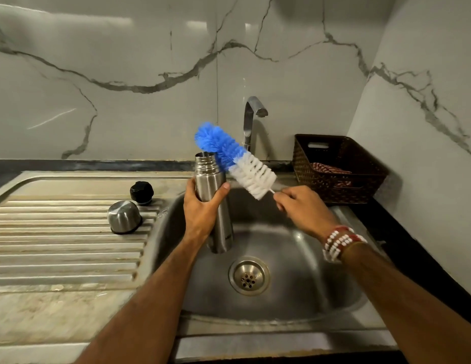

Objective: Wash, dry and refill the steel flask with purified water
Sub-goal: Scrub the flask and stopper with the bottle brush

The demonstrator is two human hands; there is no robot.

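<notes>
**Brush poised beside the flask mouth**

The left hand (203, 206) wraps the steel flask (216, 206), upright over the sink (295, 306), mouth open. The right hand (300, 203) pinches the bottle brush (237, 160) by its wire; its long axis slants up-left, blue tip just above and beside the mouth, not inside.

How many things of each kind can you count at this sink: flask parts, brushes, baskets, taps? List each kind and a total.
Flask parts: 3 (steel flask, steel cup, black stopper)
Brushes: 1 (bottle brush)
Baskets: 1 (brown basket)
Taps: 1 (tap)
Total: 6
</notes>
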